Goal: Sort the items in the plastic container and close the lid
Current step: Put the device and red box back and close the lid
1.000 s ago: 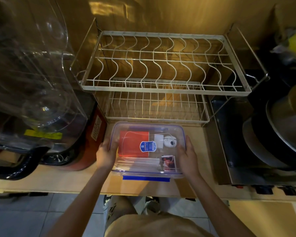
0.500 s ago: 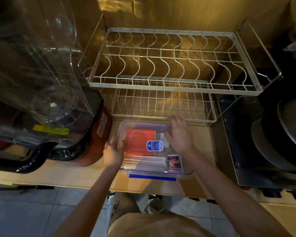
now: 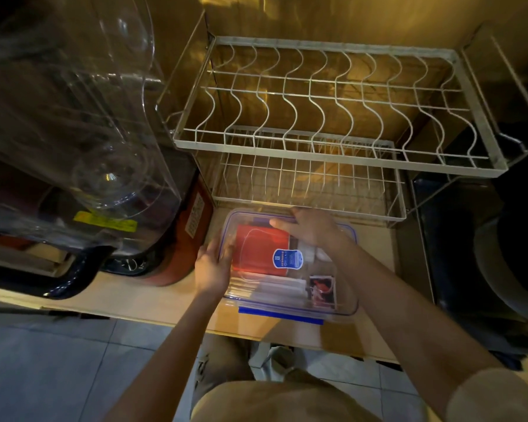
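I see the wire dish rack point(image 3: 333, 117) at the back, and just before it, on the wooden counter point(image 3: 153, 300), the clear plastic container point(image 3: 290, 296) with its lid point(image 3: 345, 236) laid on. I judge the sorting finished and the closing in hand; next the far clasp must be pressed down, then the blue front clasp point(image 3: 281, 315). My right hand point(image 3: 311, 226) reaches over the lid, fingers fairly straight on its far edge. My left hand point(image 3: 212, 266) rests on the left side, fingers relaxed, gripping nothing.

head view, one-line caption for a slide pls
Left hand steadies clear container; right hand presses its lid.
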`<state>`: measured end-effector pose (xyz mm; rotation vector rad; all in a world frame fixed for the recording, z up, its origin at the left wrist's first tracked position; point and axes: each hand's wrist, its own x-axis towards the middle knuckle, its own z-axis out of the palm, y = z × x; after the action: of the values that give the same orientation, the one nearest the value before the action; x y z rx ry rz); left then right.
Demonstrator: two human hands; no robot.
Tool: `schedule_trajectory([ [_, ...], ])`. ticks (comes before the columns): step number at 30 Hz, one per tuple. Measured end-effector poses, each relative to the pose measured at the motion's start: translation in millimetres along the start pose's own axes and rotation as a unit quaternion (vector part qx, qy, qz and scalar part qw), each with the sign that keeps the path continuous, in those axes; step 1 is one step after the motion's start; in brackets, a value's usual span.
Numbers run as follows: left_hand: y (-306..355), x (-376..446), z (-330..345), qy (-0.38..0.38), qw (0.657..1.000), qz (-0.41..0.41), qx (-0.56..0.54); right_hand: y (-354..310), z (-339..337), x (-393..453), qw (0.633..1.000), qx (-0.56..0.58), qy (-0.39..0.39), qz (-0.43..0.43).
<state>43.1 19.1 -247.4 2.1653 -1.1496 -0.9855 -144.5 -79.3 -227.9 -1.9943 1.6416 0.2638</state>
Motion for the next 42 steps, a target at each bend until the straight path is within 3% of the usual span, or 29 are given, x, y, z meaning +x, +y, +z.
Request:
schedule_trajectory([
  [4, -1, -1, -2, -0.005, 1.000, 0.014, 0.011, -1, 15, -12, 0.995, -0.051, 0.089, 0.008],
  [11, 0, -6, -4, -0.012, 1.000, 0.003, 0.002, 2, 23, -19, 0.983, 0.011, 0.176, -0.047],
  [18, -2, -7, -2, -0.008, 1.000, 0.005, -0.002, 0, 24, -17, 0.975, 0.057, 0.205, -0.064],
  [25, -7, -5, 2, -0.007, 1.000, 0.006, -0.006, -9, 27, -37, 0.979, 0.024, 0.199, -0.038],
  [30, -5, -9, 5, 0.000, 0.999, 0.018, -0.037, -1, 52, -99, 0.971, 0.071, 0.186, -0.134],
  [32, -5, -9, 5, -0.001, 0.999, 0.012, -0.038, 4, 70, -121, 0.977, 0.033, 0.146, -0.155],
  [36, -2, -11, 6, 0.005, 0.999, 0.006, -0.047, 9, 103, -127, 0.962, -0.178, 0.128, -0.161],
  [42, 2, -15, 5, 0.010, 0.999, 0.009, -0.043, 7, 111, -123, 0.953, -0.174, 0.191, -0.156],
])
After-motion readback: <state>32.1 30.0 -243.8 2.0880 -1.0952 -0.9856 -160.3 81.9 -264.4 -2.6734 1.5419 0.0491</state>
